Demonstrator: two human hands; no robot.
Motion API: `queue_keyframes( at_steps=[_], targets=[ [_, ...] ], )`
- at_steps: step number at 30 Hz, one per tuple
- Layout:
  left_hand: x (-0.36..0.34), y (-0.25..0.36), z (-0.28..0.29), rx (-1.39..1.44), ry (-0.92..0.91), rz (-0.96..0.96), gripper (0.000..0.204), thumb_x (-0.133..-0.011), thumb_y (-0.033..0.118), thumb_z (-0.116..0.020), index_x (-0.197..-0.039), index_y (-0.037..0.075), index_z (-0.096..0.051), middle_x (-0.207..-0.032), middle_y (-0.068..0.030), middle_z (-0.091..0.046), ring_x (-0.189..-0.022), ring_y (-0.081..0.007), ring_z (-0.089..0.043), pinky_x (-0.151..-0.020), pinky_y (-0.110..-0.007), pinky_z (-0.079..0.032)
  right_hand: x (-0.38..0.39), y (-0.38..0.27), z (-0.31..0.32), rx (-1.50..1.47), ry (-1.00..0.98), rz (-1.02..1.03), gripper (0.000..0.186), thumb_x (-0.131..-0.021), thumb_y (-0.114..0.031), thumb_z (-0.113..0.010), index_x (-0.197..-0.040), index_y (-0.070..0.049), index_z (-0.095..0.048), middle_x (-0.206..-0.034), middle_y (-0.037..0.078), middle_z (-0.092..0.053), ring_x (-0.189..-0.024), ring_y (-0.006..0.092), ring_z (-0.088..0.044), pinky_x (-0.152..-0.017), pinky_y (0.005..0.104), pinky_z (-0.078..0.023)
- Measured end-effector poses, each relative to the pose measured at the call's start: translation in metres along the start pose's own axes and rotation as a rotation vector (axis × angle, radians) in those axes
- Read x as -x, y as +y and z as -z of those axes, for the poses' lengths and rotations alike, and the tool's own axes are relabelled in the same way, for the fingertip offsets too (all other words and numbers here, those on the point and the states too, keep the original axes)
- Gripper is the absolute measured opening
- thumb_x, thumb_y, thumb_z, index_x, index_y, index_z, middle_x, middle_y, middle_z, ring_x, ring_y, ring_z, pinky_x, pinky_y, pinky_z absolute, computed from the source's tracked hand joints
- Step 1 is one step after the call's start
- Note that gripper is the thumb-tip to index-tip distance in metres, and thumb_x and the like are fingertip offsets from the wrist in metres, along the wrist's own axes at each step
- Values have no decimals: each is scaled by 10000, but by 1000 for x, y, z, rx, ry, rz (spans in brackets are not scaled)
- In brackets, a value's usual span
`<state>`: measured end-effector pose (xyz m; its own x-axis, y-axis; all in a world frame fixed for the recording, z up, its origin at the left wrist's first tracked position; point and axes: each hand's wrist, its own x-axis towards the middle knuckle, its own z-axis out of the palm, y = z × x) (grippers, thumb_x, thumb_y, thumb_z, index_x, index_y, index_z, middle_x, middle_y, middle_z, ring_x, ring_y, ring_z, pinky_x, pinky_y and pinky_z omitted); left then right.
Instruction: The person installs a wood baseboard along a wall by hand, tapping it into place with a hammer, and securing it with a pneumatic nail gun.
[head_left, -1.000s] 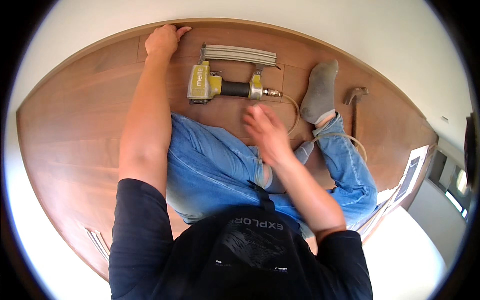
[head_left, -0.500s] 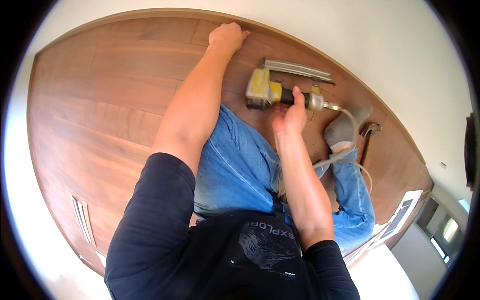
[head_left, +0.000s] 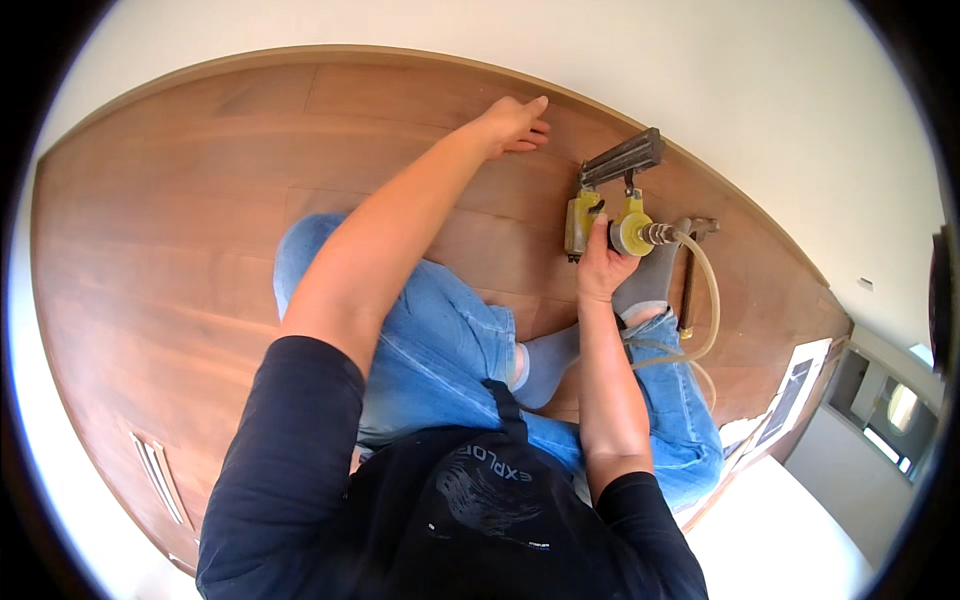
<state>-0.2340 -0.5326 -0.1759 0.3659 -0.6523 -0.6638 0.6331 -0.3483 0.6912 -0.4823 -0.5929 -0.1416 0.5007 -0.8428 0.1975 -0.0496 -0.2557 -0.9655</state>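
Out in front, my left hand point(head_left: 515, 128) is held low over the wooden floor near the wall, thumb and fingers apart with nothing in them. Whether its fingers touch the floor I cannot tell. My right hand point(head_left: 606, 268) is closed around the grip of a yellow and black pneumatic nail gun point(head_left: 583, 222). The gun's long dark magazine point(head_left: 625, 157) points toward the thin wooden trim point(head_left: 470, 70) along the foot of the wall. A pale air hose point(head_left: 712, 290) runs from the fitting at the gun's rear, looping back past my right forearm.
Beside my socked foot lies a hammer point(head_left: 689, 285) on the plank floor point(head_left: 180, 260). Narrow light strips point(head_left: 158, 478) rest at the far left. White sheets with dark panels point(head_left: 795, 390) lie at the right. A white wall point(head_left: 720, 90) rises ahead; my bent legs take up the middle.
My right hand has carried the nail gun right and turned it, its magazine now angled toward the wall. My left hand has shifted right along the trim and its fingers have opened out.
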Motion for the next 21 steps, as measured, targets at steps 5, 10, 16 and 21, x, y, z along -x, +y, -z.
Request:
queue_keyframes(
  at_steps=[5,10,16,21],
  targets=[
    [-15,11,-50,97,14,-52,658,-1076,469,-430,-1437,-80,-393,-1374,-211,-595,-1170,-286,-650,-948,-380,-548,-2,-8,12,-14,47,-19,336,-939,-22,-691,-1257,23,-592,-1185,58,-641,-1083,155,-596,-982,298,-463],
    [-28,11,-68,138,105,-180,623,-1089,432,-411,-1356,-131,-420,-1288,-229,-641,-1067,-275,-694,-873,-354,-577,-9,-20,28,121,-203,-191,554,-880,-26,-760,-1372,10,-510,-1380,113,-542,-1259,218,-521,-1086,355,-410],
    [-37,10,-81,197,203,-180,554,-1105,372,-372,-1289,-151,-361,-1185,-247,-673,-995,-276,-711,-830,-347,-588,-41,7,60,402,-583,-141,617,-857,27,-721,-1423,-1,-478,-1422,152,-546,-1330,252,-492,-1145,385,-362],
    [-33,18,-104,326,287,-189,487,-1110,364,-328,-1224,-109,-334,-1112,-241,-694,-960,-274,-709,-830,-350,-585,-40,32,22,177,-273,-54,584,-853,37,-698,-1396,-5,-487,-1370,134,-580,-1256,232,-520,-1101,371,-381]
  ],
)
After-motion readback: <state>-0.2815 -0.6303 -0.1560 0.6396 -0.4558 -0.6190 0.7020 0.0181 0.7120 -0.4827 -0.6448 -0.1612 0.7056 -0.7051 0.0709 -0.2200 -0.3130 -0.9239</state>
